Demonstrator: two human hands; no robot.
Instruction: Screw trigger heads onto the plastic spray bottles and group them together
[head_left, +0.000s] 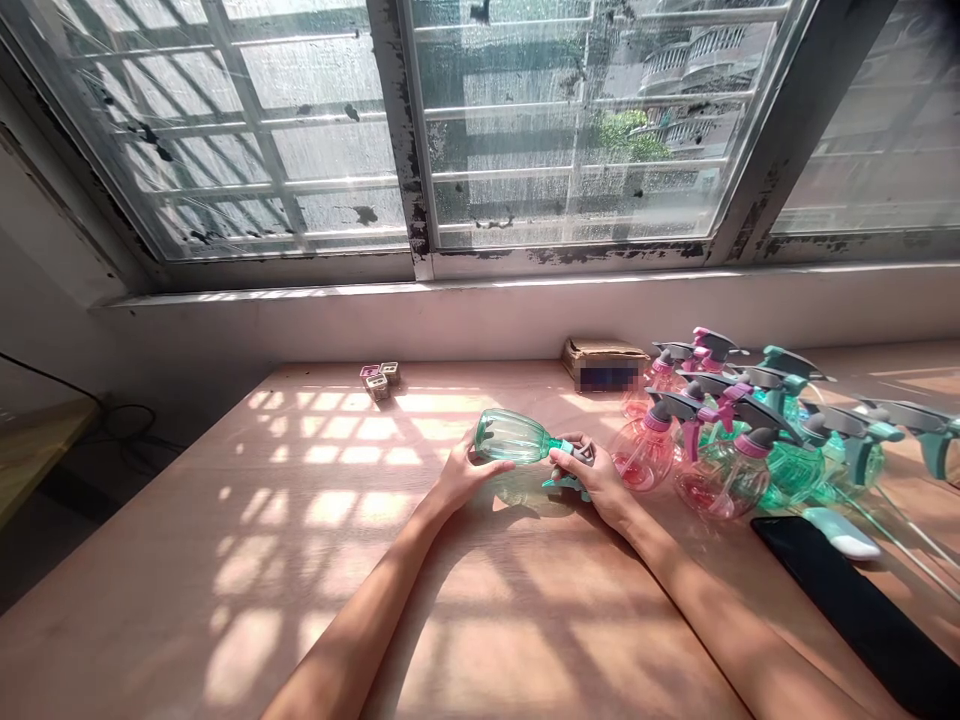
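A clear green spray bottle (517,437) lies on its side in the air just above the table, its base to the left and its neck to the right. Wrapped round the base end is my left hand (466,468), thumb along the lower side. My right hand (589,470) is closed on the grey and green trigger head (574,478) at the bottle's neck. That head is partly hidden by the fingers. Just right of my right hand stands a pink spray bottle (646,450) with a grey and pink head.
Several pink and green spray bottles (724,478) crowd the right side. A black phone (847,600) and a white rounded case (841,533) lie before them. A cardboard box (604,360) and small square pieces (379,380) sit near the wall, below a barred window (570,150).
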